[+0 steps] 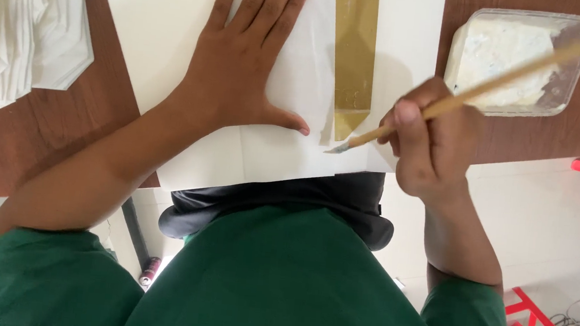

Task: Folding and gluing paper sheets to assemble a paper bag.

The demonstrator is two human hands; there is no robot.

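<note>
One brown table (63,122) carries everything. On it lies one big white sheet (284,148), its near edge hanging over the table's rim toward the person. One cream card (152,25) sits under the sheet's left part. One pile of folded white paper (15,27) rests at the far left. One gold strip (354,43) runs lengthwise away from the person, its cut near end by the brush tip. One clear tub (523,57) of white paste stands at the right.

The left hand (243,61) lies flat and spread on the sheet, gripping nothing. The right hand (431,144) is curled tight around one brush (522,68). The brush's long axis slants from upper right down to lower left, with its bristles touching the sheet just below the strip.
</note>
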